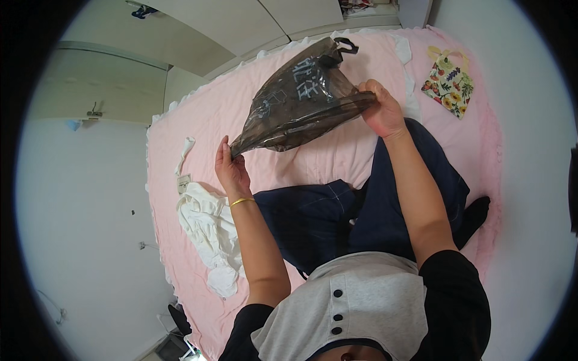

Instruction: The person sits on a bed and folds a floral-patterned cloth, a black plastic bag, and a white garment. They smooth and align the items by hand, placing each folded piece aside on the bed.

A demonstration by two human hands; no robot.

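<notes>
A dark, see-through plastic bag [293,104] with printed writing is stretched between my two hands above the pink bedspread [194,117]. My left hand [232,169] pinches its lower left corner. At the opposite end, my right hand [381,108] grips the bag's edge. The bag's black handles [345,47] point away from me, at the top. Below my hands are my legs in dark blue trousers. Crumpled white cloth [207,225] lies beside my left forearm, with a paper tag [184,184] near its upper end.
A small floral fabric bag [449,85] lies on the bed at the upper right. A narrow white strip of cloth [185,153] rests near the bed's left edge. Pale cabinets [311,18] stand past the far edge, and a white wall [533,135] rises at the right.
</notes>
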